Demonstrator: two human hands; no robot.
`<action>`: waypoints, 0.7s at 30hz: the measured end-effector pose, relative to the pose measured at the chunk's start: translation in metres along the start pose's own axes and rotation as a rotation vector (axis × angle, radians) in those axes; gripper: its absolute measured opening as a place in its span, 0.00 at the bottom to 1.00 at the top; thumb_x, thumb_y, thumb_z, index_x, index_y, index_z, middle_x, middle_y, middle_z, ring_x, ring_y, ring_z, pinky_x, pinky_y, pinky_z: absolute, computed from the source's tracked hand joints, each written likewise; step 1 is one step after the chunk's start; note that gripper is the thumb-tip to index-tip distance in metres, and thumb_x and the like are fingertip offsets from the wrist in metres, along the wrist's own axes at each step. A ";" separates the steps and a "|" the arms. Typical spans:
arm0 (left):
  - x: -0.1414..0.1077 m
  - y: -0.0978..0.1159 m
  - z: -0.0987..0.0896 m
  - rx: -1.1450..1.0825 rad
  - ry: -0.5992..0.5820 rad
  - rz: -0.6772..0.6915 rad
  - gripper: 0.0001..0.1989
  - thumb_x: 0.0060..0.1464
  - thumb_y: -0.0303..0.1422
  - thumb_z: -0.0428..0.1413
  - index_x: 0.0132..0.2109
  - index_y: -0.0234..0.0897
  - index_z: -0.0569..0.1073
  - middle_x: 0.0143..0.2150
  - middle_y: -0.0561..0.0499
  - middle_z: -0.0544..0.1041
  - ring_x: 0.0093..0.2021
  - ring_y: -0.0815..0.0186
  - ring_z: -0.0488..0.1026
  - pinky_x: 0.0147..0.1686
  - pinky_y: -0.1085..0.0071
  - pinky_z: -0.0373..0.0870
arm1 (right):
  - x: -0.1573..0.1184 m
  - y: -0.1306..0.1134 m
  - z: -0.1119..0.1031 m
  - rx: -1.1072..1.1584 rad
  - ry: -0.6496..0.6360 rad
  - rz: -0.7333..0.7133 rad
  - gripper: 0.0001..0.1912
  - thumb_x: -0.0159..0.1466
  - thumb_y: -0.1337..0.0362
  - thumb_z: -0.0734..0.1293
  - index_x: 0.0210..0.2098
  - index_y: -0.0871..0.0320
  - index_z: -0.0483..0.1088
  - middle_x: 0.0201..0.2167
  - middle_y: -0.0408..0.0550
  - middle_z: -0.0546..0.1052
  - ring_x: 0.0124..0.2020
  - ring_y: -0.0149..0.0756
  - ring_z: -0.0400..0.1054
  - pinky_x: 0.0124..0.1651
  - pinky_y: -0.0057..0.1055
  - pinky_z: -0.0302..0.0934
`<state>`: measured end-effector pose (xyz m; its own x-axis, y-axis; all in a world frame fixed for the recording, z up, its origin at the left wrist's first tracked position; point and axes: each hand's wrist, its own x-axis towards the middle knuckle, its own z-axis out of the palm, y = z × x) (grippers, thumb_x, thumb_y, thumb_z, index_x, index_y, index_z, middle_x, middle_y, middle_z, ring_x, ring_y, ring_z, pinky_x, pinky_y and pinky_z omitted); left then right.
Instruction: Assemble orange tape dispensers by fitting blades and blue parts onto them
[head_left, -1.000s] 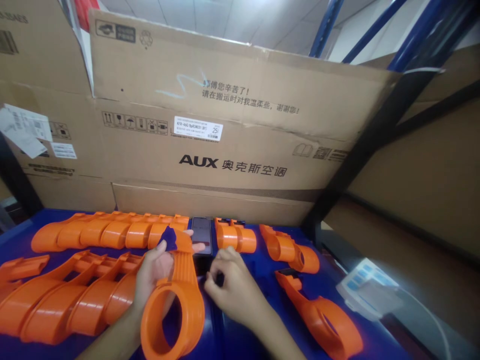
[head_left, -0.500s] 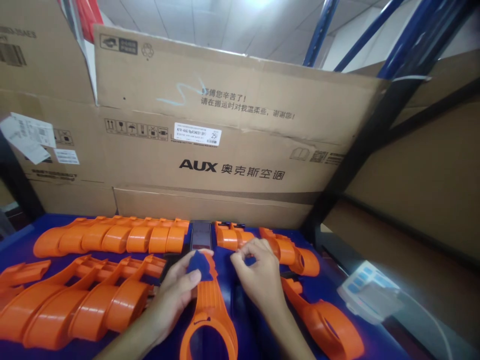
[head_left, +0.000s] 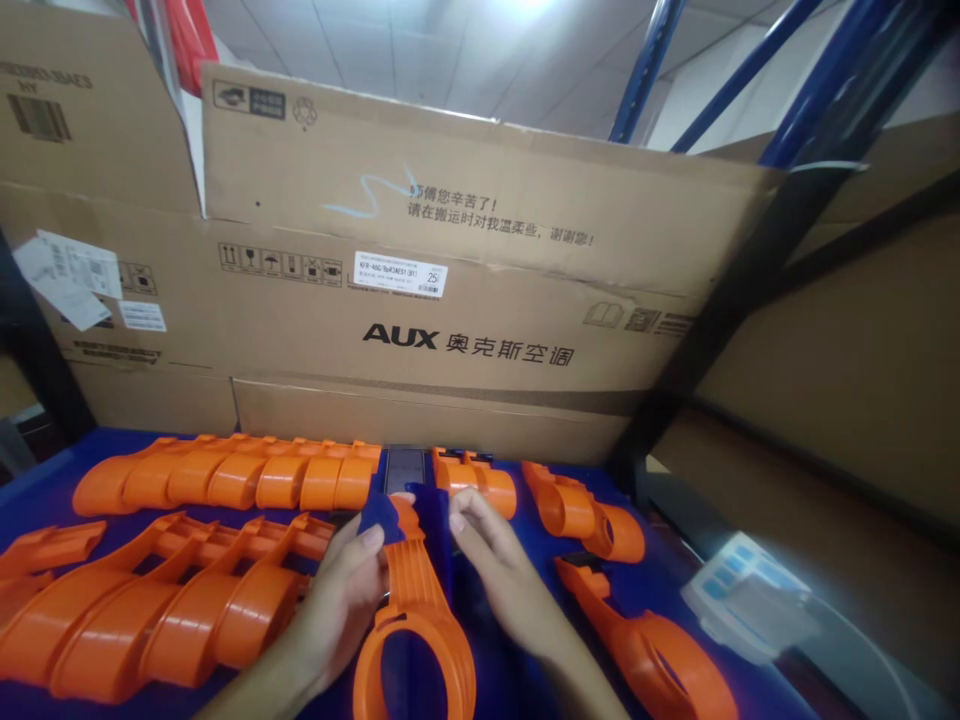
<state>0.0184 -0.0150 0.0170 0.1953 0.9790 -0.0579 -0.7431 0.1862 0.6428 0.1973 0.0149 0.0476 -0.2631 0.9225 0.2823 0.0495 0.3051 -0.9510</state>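
My left hand is closed around the upper end of an orange plastic part, which has a ribbed neck and a large open ring at the near end. Its thumb presses a piece of dark blue cloth against the side of that part. To the right, my right hand pinches thumb and forefinger together close beside the part's top. What looks like more of the blue cloth reaches those fingertips, though it blends with the blue surface behind.
Rows of similar orange parts lie on the blue work surface at left, with more orange parts at right. A white device with a cable stands at far right. Cardboard walls the back; a dark post rises at right.
My right hand has moved left, closer to the orange part, and its fingers now meet at the part's side. The part has tilted slightly. The view has shifted a little.
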 end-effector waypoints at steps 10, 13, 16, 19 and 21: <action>0.006 -0.003 -0.015 -0.038 -0.112 0.031 0.22 0.55 0.35 0.62 0.58 0.41 0.77 0.58 0.41 0.80 0.62 0.43 0.73 0.61 0.47 0.67 | -0.001 0.004 0.001 0.021 -0.050 0.021 0.17 0.67 0.48 0.69 0.34 0.54 0.68 0.31 0.41 0.70 0.35 0.35 0.66 0.42 0.32 0.65; 0.007 -0.004 -0.015 -0.009 -0.102 0.122 0.22 0.55 0.33 0.63 0.57 0.41 0.76 0.58 0.43 0.80 0.60 0.45 0.74 0.61 0.47 0.67 | 0.000 0.006 -0.004 0.001 0.030 -0.066 0.13 0.66 0.52 0.71 0.42 0.54 0.71 0.38 0.45 0.74 0.40 0.38 0.71 0.45 0.32 0.66; 0.007 -0.004 -0.014 0.039 -0.029 0.189 0.24 0.53 0.31 0.64 0.58 0.46 0.74 0.58 0.47 0.79 0.60 0.48 0.74 0.61 0.50 0.68 | 0.000 0.006 -0.013 -0.085 0.067 -0.189 0.14 0.66 0.55 0.72 0.48 0.53 0.74 0.47 0.50 0.78 0.51 0.45 0.73 0.55 0.39 0.66; 0.006 -0.005 -0.012 0.088 0.044 0.230 0.30 0.51 0.28 0.67 0.59 0.52 0.72 0.61 0.51 0.76 0.62 0.53 0.71 0.63 0.55 0.66 | -0.001 0.003 -0.018 -0.157 0.062 -0.268 0.14 0.65 0.58 0.73 0.49 0.51 0.76 0.51 0.52 0.79 0.56 0.48 0.72 0.62 0.44 0.64; 0.005 -0.005 -0.010 0.123 0.042 0.241 0.32 0.50 0.28 0.68 0.61 0.52 0.70 0.61 0.51 0.75 0.62 0.53 0.71 0.62 0.56 0.66 | -0.001 0.001 -0.017 -0.185 0.048 -0.291 0.15 0.64 0.60 0.74 0.50 0.51 0.76 0.51 0.52 0.80 0.57 0.49 0.72 0.63 0.46 0.63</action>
<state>0.0166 -0.0102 0.0058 -0.0069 0.9969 0.0783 -0.6813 -0.0620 0.7294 0.2137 0.0181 0.0480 -0.2468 0.7991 0.5483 0.1538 0.5909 -0.7920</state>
